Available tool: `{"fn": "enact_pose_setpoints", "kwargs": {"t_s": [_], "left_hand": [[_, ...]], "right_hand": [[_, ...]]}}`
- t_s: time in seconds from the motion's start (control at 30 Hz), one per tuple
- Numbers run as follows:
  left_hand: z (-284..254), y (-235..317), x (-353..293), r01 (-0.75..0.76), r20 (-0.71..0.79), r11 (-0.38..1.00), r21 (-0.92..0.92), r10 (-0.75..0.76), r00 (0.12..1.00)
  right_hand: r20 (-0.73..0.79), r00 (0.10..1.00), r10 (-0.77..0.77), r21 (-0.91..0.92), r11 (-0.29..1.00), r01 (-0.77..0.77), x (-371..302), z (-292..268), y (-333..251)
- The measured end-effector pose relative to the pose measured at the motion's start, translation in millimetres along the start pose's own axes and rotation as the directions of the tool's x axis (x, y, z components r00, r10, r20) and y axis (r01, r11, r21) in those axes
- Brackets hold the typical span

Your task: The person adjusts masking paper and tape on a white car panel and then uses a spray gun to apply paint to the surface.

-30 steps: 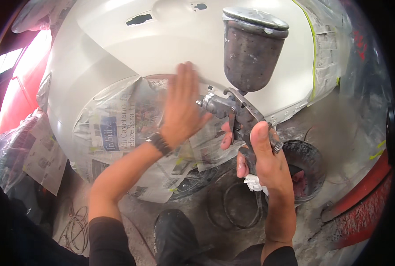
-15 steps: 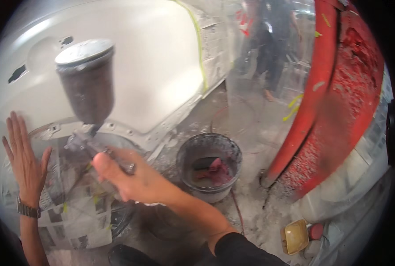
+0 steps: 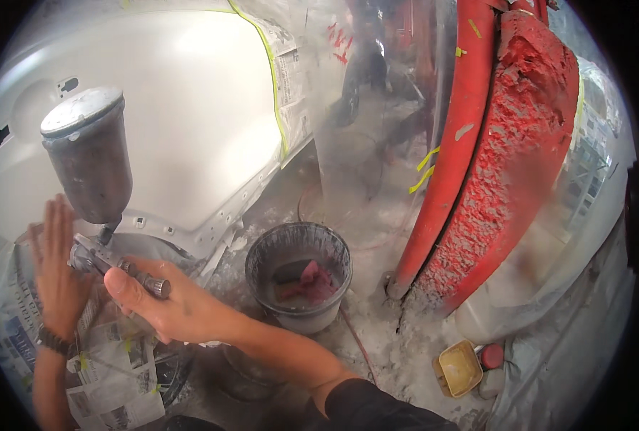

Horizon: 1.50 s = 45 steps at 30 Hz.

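My right hand is closed round the handle of a gravity-feed spray gun, whose dark cup with a pale lid stands slightly tilted on top. Just behind the gun's nozzle end is my left hand, fingers stretched out, a watch on the wrist. The gun partly covers that hand, and whether the palm touches anything is hard to tell. Beyond both hands spreads a white body panel with small cut-outs and yellow-green masking tape along its right edge.
Newspaper and plastic sheeting cover the lower left. A black-rimmed bucket holding a pink rag stands on the dusty floor. To the right rises a worn red curved part. A yellow tub sits near a hose. Clear plastic hangs behind.
My view has swung to the right, so the surroundings sit further left. My left hand has moved right across the panel's lower edge, closer to the spray gun, which stays in my right hand.
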<state>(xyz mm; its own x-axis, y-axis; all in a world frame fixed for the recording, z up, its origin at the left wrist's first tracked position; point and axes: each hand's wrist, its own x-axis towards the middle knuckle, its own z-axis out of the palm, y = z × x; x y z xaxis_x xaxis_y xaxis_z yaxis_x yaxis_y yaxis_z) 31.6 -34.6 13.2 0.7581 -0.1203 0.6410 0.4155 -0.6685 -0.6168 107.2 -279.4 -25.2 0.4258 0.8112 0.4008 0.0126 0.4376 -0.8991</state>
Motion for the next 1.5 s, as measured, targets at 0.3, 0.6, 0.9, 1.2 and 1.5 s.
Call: {"fn": "enact_pose_setpoints", "kwargs": {"t_s": [0.3, 0.6, 0.9, 1.2, 1.5], "left_hand": [[-10.7, -53.4, -35.9, 0.168, -0.133, 0.984, 0.065, -0.159, 0.978], [42.0, 19.7, 2.1, -0.159, -0.168, 0.985, -0.059, 0.147, 0.975], [-22.0, -43.7, -21.3, -0.01, 0.043, 0.992, 0.122, 0.005, 0.999], [-17.5, -16.6, -4.7, 0.108, 0.076, 0.993, -0.053, -0.104, 0.992], [5.2, 7.4, 5.5, -0.038, 0.108, 0.995, -0.095, 0.049, 0.993]], "right_hand": [[0.005, 0.998, 0.058, 0.007, 0.998, -0.059, 5.2, -2.3, 1.6], [0.005, 0.999, 0.039, 0.063, 0.997, -0.039, 6.5, 4.6, 0.6], [0.035, 0.999, -0.011, 0.01, 1.0, 0.011, 3.5, -5.0, 3.5], [-0.153, 0.985, 0.081, 0.011, 0.997, -0.08, 0.5, -3.1, 4.0], [-0.11, 0.994, -0.015, 0.006, 1.0, 0.016, -1.7, -2.3, 2.5]]}}
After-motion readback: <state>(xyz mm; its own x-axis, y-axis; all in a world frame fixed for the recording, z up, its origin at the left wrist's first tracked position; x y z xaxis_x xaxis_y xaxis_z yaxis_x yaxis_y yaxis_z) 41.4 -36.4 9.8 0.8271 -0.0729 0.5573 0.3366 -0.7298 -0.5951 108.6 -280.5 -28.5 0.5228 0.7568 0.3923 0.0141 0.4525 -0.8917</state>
